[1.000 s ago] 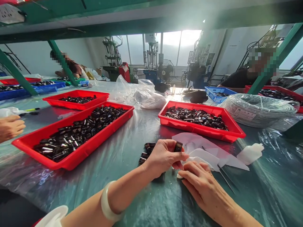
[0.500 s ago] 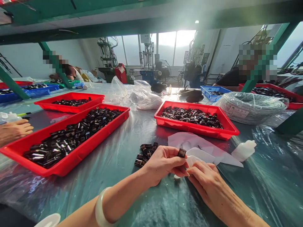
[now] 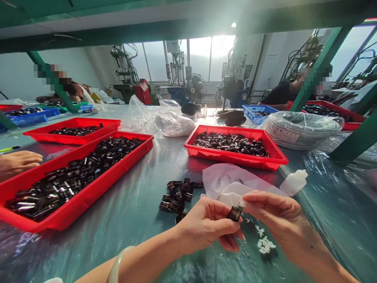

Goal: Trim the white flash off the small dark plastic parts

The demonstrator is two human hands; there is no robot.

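My left hand (image 3: 210,224) pinches a small dark translucent plastic casing (image 3: 235,213) between thumb and fingers. Close by, my right hand (image 3: 277,218) has its thumb and forefinger together on a tiny white piece (image 3: 242,203), held right at the casing's upper edge; whether it goes inside I cannot tell. Beneath the right hand lies a little heap of small white pieces (image 3: 266,245). Several more dark casings (image 3: 179,192) are grouped on the table beyond my left wrist. A sheet of thin white material (image 3: 218,179) lies behind my hands.
Red trays full of dark parts stand at left (image 3: 76,198) and ahead (image 3: 235,160). A white squeeze bottle (image 3: 294,182) lies right, near a plastic-wrapped coil (image 3: 303,131). Another person's hand (image 3: 20,163) rests beside the left tray. A green beam (image 3: 188,29) crosses overhead.
My right hand has risen from below the casing to its upper edge with a white piece in its fingertips. The white heap has come into sight. The whole view has shifted slightly.
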